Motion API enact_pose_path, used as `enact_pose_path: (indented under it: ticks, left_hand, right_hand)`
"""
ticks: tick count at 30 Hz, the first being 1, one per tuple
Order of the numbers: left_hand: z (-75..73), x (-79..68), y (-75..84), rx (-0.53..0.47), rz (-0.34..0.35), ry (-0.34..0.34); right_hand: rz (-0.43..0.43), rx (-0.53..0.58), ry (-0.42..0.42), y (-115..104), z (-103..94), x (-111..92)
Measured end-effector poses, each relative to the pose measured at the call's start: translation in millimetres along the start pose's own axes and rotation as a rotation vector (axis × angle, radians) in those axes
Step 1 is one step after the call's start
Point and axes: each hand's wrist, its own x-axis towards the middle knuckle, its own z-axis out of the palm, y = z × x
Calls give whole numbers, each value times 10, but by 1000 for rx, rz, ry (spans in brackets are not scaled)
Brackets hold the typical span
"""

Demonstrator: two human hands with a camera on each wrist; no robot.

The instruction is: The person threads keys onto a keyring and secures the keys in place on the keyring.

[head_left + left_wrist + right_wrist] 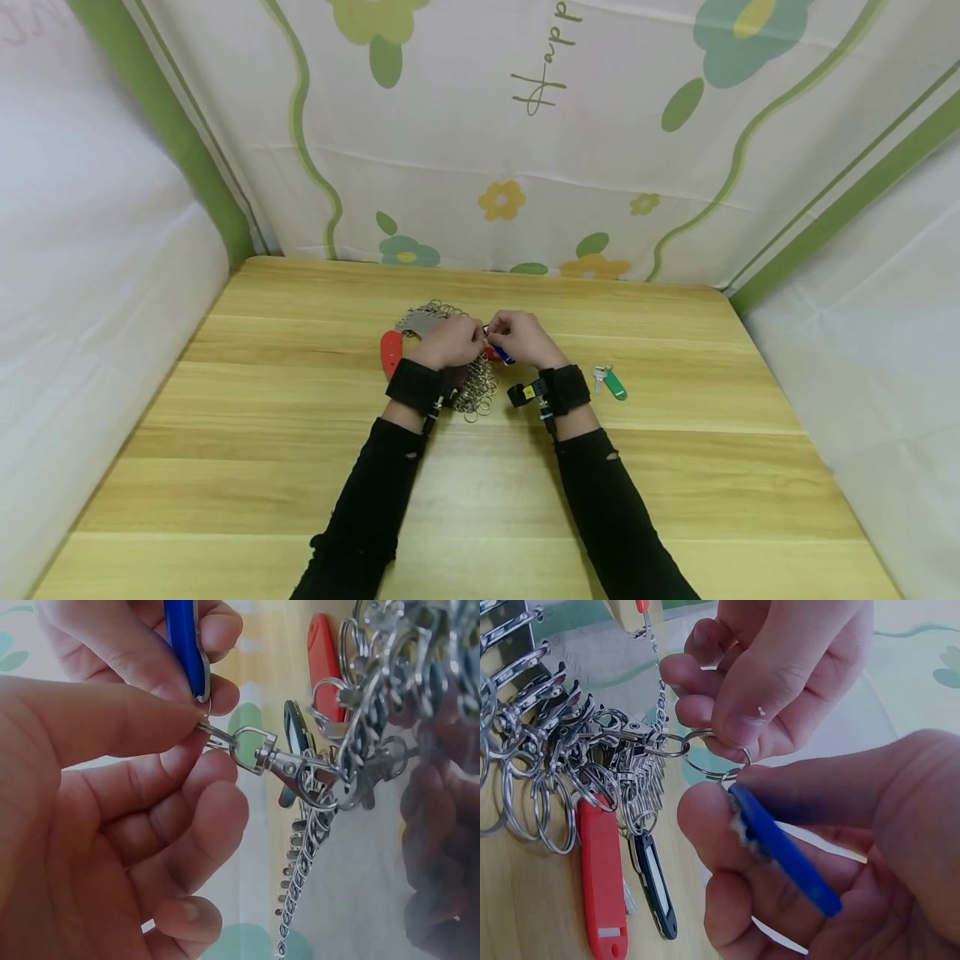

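In the head view both hands meet over a grey plate (pixel 420 323) fringed with metal swivel clasps and rings. My left hand (pixel 453 340) pinches a split ring (pixel 703 773) between thumb and forefinger. That ring is linked to a swivel clasp (pixel 279 763) on the fringe. My right hand (pixel 521 337) pinches a blue key tag (pixel 791 855) by its ringed end, where its small loop meets the split ring. Toothed metal, like a key's edge, shows beside the tag, partly hidden by fingers. A red key tag (pixel 602 877) and a black-framed tag (pixel 657 889) hang from neighbouring clasps.
To the right of my right hand, a green key tag (pixel 617 384) with a silver key (pixel 598 379) lies on the wooden table (pixel 675 492). A rounded red piece (pixel 391 354) sits at the plate's left. A printed curtain (pixel 450 150) hangs behind the table.
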Motion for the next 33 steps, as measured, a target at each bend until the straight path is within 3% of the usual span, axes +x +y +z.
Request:
enact_pose_path:
  ticks: [5,11,19,33]
  left_hand:
    - [3,8,0,-5,-17,8]
    - [5,6,-6,-28,-33,3]
    - [-3,-3,-5,-15,11,14]
    - [14,3,9,13,-23,17]
  right_hand:
    - [-22,-19,-5,-3,-13,5]
    - [18,-4,3,-10,-9,5]
    - [46,-3,17,-24,1,-2]
    - [18,-26,0,10,4,2]
